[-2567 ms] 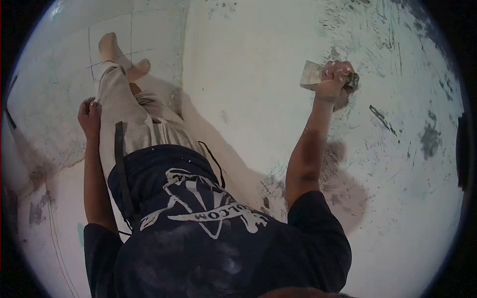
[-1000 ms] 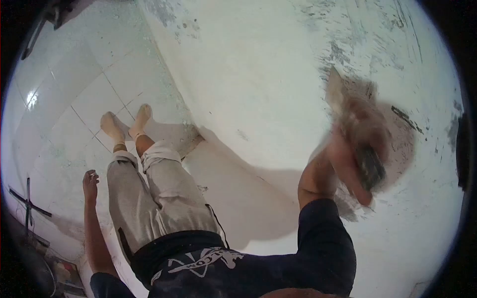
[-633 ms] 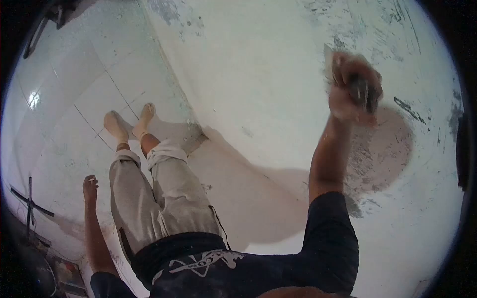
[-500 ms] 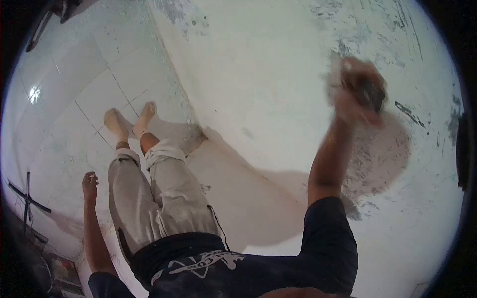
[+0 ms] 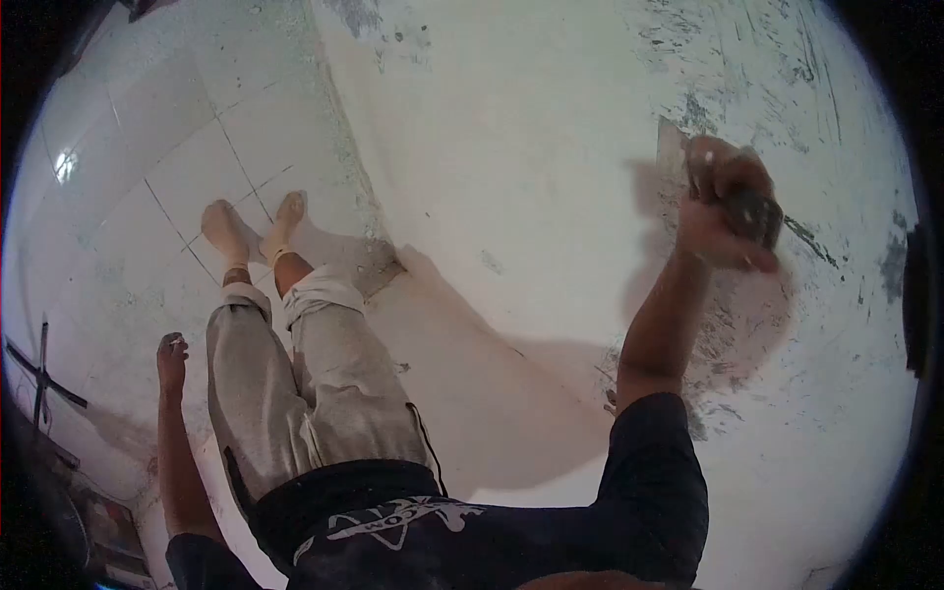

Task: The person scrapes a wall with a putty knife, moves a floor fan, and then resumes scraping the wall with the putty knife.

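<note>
- i see one right hand [image 5: 715,211] clenched round one scraper [image 5: 672,147], up by the wall [image 5: 511,177]
- it points up-left on my screen, long axis diagonal
- one left hand [image 5: 171,362], low; i cannot tell its grip
- two feet [image 5: 225,230], tiled floor [image 5: 147,128]

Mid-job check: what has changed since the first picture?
The feet, staggered then, now stand side by side. The left hand, then against the trousers, hangs apart from them. The scraper, then pointing blade-first left in the picture, now points up and left. Nothing was visibly taken up or let go; the right hand keeps its grip on the scraper.
</note>
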Motion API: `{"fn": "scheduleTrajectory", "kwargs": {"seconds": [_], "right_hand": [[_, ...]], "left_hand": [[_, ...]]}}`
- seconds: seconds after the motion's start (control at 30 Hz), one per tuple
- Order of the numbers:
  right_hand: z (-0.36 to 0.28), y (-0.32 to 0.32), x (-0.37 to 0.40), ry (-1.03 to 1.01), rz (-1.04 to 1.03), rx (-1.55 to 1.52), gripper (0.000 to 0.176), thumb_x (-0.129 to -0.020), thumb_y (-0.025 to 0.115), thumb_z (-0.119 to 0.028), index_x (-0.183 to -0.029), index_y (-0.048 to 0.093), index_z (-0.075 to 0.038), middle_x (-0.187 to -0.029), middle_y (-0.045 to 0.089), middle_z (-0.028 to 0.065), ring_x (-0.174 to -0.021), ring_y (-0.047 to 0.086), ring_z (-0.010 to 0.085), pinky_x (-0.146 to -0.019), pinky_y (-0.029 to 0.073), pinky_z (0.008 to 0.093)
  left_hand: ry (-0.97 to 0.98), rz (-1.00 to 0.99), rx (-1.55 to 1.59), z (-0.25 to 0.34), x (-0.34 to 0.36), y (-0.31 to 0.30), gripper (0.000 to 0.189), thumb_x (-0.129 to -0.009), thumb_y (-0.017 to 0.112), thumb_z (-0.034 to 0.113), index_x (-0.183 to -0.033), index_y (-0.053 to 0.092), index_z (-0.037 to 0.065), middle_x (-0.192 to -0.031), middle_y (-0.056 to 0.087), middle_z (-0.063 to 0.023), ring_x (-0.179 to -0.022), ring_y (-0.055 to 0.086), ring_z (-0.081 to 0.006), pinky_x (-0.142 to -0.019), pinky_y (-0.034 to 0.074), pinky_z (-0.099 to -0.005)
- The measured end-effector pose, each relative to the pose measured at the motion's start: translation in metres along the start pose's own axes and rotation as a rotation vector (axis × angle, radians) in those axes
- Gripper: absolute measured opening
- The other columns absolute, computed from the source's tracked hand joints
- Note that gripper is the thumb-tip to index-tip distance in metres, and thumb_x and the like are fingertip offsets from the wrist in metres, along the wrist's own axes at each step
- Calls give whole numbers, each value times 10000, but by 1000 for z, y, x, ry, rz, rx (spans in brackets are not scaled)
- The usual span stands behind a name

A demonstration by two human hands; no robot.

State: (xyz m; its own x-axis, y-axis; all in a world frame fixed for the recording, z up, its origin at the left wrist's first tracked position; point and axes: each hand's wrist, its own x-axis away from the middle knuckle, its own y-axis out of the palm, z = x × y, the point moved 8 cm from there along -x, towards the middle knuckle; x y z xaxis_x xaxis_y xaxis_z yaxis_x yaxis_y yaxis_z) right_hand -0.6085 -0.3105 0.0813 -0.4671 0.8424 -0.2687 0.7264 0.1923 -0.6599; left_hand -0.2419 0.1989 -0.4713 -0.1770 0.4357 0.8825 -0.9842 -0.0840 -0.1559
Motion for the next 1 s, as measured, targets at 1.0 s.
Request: {"fn": "scheduleTrajectory", "kwargs": {"seconds": [1.0], "right_hand": [[66, 10, -13, 424, -122, -315, 772, -531, 482, -859, -656, 364, -106, -554, 265, -11, -564, 297, 127, -527, 228, 242]], "left_hand": [[64, -68, 19, -12, 5, 13, 240, -859, 460, 144, -1046, 519, 6, -894, 566, -87, -830, 563, -169, -686, 466, -290]]}}
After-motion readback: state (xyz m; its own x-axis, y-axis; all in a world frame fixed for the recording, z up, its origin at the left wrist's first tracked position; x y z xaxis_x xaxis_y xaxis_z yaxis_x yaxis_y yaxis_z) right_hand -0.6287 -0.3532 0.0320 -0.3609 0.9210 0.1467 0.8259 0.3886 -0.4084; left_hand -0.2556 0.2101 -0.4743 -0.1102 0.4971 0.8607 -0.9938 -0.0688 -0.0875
